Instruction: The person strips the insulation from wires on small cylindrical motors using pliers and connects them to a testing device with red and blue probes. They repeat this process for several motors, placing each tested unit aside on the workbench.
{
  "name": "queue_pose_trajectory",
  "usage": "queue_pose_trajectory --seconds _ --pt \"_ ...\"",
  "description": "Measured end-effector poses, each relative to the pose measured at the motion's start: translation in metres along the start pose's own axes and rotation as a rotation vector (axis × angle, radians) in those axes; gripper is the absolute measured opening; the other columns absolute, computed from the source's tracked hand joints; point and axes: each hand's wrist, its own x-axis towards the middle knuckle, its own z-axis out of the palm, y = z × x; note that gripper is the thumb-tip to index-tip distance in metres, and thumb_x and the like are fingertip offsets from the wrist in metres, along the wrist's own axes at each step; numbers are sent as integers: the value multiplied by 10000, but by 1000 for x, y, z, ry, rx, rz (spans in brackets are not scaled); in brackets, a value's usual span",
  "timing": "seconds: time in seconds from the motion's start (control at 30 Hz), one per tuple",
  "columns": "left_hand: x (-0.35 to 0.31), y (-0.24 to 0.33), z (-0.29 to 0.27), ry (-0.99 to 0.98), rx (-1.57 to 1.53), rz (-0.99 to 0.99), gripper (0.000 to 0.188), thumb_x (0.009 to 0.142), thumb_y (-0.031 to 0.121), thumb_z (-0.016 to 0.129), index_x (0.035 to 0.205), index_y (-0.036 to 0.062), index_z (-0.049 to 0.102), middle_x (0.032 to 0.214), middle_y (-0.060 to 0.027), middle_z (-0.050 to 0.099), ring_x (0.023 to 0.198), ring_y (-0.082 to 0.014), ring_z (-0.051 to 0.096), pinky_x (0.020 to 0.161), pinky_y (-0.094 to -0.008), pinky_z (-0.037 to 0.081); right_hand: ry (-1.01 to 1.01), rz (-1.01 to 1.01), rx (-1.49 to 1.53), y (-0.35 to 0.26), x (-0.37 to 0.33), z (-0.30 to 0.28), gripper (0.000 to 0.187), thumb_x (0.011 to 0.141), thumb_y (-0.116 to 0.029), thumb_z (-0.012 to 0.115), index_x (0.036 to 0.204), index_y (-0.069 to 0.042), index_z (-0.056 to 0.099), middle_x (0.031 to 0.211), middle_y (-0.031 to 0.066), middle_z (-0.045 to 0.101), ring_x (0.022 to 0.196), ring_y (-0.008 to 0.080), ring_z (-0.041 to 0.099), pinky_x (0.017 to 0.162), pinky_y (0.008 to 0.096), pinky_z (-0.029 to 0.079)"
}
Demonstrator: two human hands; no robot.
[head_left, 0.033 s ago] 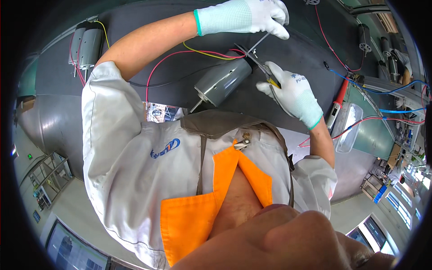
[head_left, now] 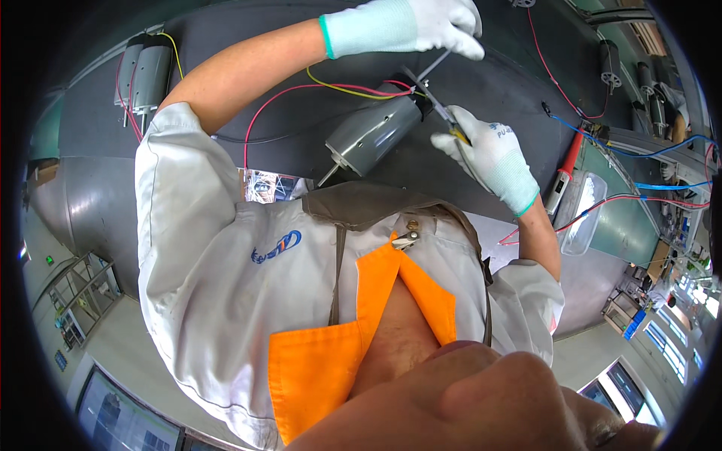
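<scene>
Left hand (head_left: 451, 28) pinches a strip (head_left: 435, 65), apparently secured at the wires (head_left: 362, 92) but uncut, while right hand (head_left: 492, 154) grips a plier-like tool (head_left: 436, 104).

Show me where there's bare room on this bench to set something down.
Free: dark bench between the left hand and the right-side red wire; another beyond the left forearm, right of the paired motors. Crowded: far end of the central motor, where hand tool, thin strip and wires meet near the right hand.
</scene>
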Motion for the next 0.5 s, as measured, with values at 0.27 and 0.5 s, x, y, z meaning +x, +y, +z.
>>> queue_pose_trajectory --seconds 0.27,0.5 --pt "-140 104 -136 -609 -574 -583 333 829 321 800 898 9 708 1019 -133 711 962 -285 676 831 -379 539 238 271 -410 69 -25 43 628 899 -329 720 1438 -102 491 1019 240 687 998 391 669 795 486 524" --pt "-150 152 -60 -115 295 -745 584 901 417 683 1331 28 613 1325 -177 624 1249 -378 574 1099 -470 432 -174 47 907 28 6 68 524 1039 -450 573 1255 17 671 947 120 758 687 133 699 606 250 564"
